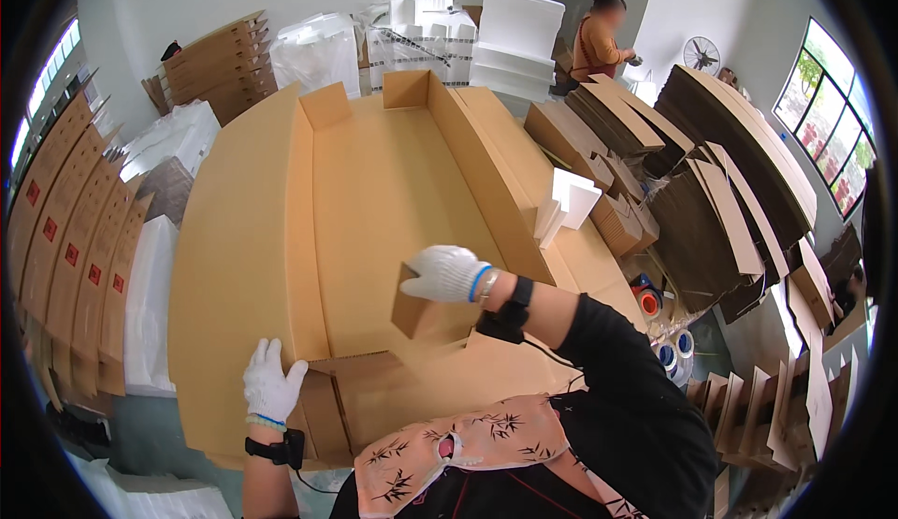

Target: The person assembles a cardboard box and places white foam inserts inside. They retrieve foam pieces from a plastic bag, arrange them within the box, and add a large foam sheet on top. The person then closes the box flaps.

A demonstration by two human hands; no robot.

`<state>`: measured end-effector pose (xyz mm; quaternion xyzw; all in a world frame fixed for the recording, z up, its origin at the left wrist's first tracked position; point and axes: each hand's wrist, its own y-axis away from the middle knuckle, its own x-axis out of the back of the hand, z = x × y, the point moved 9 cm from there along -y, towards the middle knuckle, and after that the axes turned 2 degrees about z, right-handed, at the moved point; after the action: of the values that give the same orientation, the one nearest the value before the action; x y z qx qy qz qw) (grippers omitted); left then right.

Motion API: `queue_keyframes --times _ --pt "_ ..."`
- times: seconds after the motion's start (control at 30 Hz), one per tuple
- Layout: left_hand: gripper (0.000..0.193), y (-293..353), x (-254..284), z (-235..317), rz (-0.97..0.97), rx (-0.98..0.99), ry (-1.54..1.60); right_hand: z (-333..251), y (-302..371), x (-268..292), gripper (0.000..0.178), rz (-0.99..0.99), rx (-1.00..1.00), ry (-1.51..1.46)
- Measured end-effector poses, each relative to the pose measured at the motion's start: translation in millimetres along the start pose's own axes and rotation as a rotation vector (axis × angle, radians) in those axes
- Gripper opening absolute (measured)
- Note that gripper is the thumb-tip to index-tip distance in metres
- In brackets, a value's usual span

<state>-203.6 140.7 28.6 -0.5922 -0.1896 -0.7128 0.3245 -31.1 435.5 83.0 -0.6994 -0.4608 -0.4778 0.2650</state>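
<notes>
While it lies open, the carton (393, 182) looks plain tan.

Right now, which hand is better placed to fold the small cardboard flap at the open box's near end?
Probably the right hand: it is on the small cardboard flap, while the left hand is over by the near left corner of the open box.

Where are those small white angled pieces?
In the head view, right of centre: the white angled pieces sit on the open cardboard box's right flap, just left of stacked brown cardboard.
</notes>
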Motion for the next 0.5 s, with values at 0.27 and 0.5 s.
queue_keyframes --times 0.27,0.5 --pt "0.079 -16 -37 -18 -0.052 0.012 0.159 -138 -87 -139 0.045 -0.352 0.166 -0.273" --pt "0.077 -16 -38 -16 -0.063 0.024 0.231 -136 -76 -195 0.039 -0.638 -0.036 -0.573"
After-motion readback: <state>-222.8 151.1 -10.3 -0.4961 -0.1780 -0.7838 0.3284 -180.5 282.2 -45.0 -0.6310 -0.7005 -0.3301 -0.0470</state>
